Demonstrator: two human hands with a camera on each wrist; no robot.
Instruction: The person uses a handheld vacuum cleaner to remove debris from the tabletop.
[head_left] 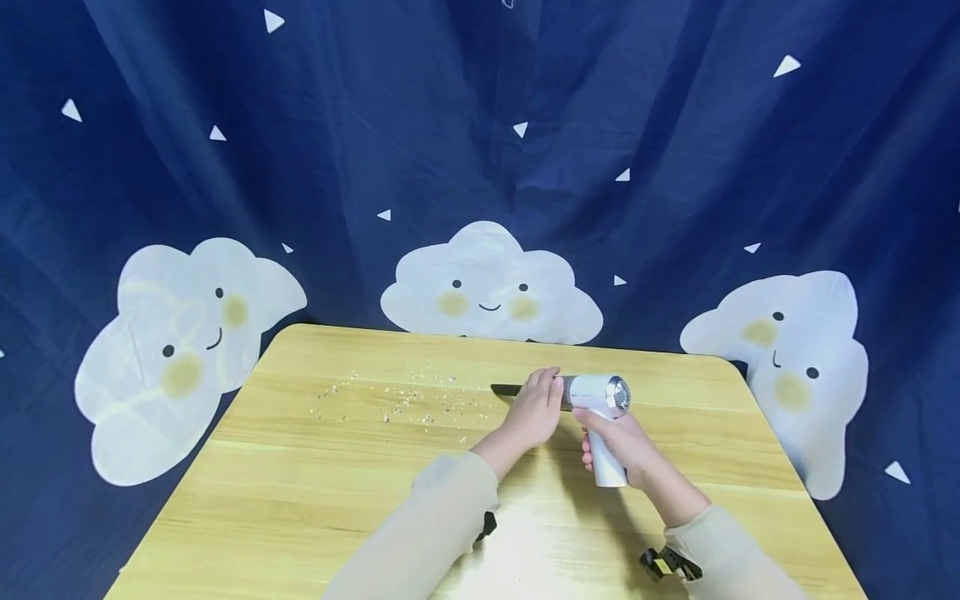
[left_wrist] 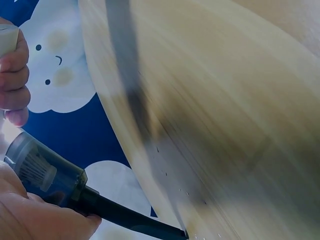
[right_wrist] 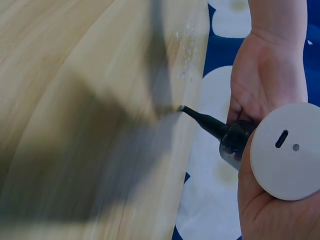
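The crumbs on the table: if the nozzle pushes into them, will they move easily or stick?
The crumbs are tiny, loose specks strewn thinly on the smooth wooden table, so they probably weigh almost nothing and would scatter or skid at a push. The black nozzle looks narrow and stiff, so it may flick them sideways rather than gather them.

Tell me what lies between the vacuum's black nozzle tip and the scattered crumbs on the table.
Only bare wooden table lies between the nozzle tip and the nearest crumbs; the head view shows this.
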